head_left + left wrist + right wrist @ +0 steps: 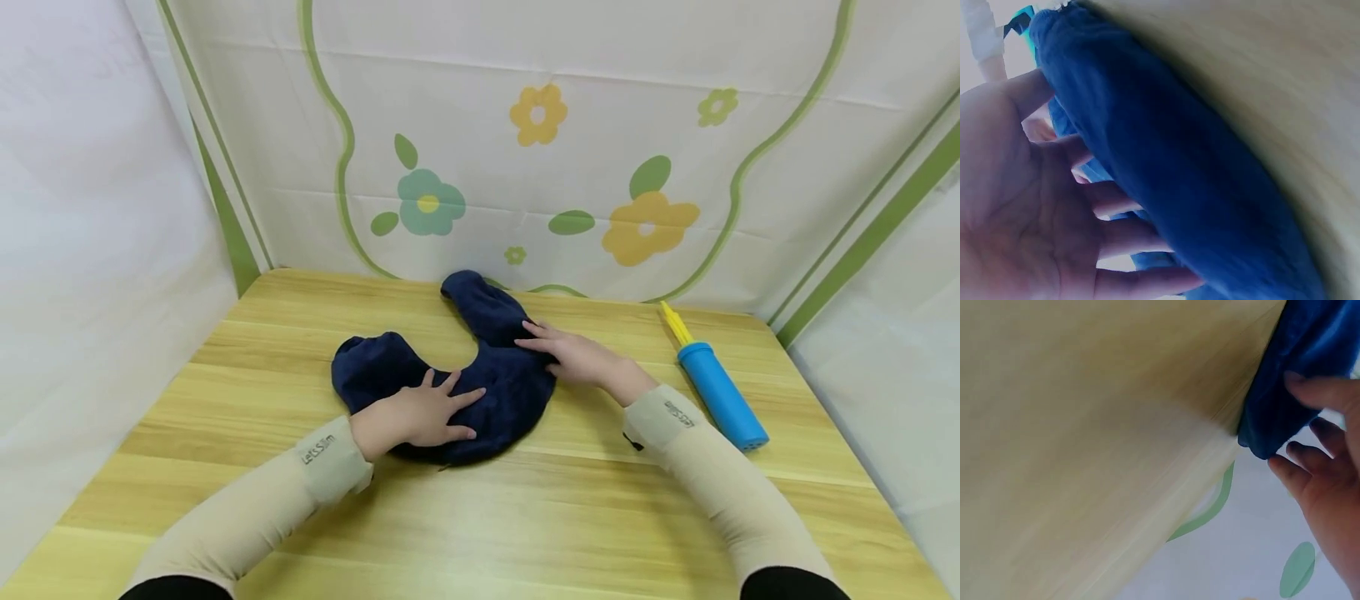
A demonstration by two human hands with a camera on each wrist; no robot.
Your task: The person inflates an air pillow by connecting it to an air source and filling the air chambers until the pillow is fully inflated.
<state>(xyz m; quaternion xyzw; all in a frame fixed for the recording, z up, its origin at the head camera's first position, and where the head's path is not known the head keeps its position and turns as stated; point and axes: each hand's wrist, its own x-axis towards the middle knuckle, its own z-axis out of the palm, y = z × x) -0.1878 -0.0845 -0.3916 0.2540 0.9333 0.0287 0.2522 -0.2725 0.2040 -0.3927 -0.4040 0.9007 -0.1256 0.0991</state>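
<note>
A navy, U-shaped neck pillow (510, 400) of soft plush cloth lies on the wooden table, its two ends pointing toward the back wall. Spread fingers of my left hand (427, 414) rest on its near left part; the left wrist view shows the palm (1016, 194) over the blue cloth (1166, 150). My right hand (581, 357) touches the pillow's right side with extended fingers. In the right wrist view, the thumb and fingers of that hand (1335, 462) are at the cloth edge (1272, 419), not closed round it.
A blue hand pump (723, 398) with a yellow nozzle (677, 323) lies on the right of the table (525, 533), beside my right forearm. Behind the table hangs a white cloth (465, 100) printed with flowers, and more white cloth closes off both sides.
</note>
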